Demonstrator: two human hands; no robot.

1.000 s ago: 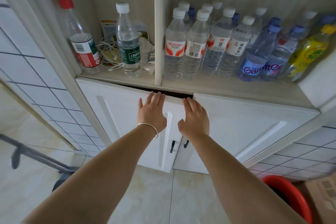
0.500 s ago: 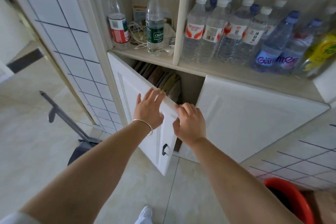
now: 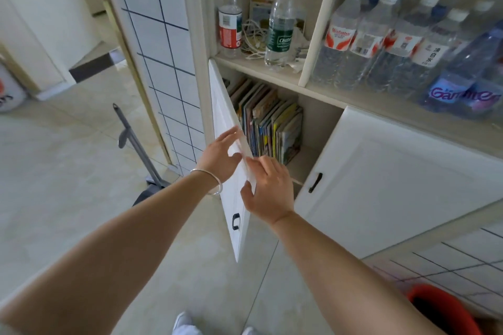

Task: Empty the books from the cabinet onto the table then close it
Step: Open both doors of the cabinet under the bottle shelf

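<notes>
The white left cabinet door (image 3: pixel 226 117) stands swung wide open, edge-on to me. My left hand (image 3: pixel 220 156) rests flat against the door's outer face near its top edge, fingers spread. My right hand (image 3: pixel 268 190) grips the door's free edge from the inner side, thumb and fingers pinching it. Inside the lower cabinet a row of several colourful books (image 3: pixel 272 119) stands upright, spines leaning left. The right cabinet door (image 3: pixel 394 179) is shut, with a black handle (image 3: pixel 315 183).
The open shelf above holds two bottles (image 3: pixel 280 22), tangled cables and many water bottles (image 3: pixel 381 35). A red bucket (image 3: pixel 446 310) sits at the lower right. A dark dustpan handle (image 3: pixel 133 139) leans on the floor at the left beside the tiled wall.
The left door has swung from nearly shut to wide open under both hands, exposing the books. My view has shifted left and back.
</notes>
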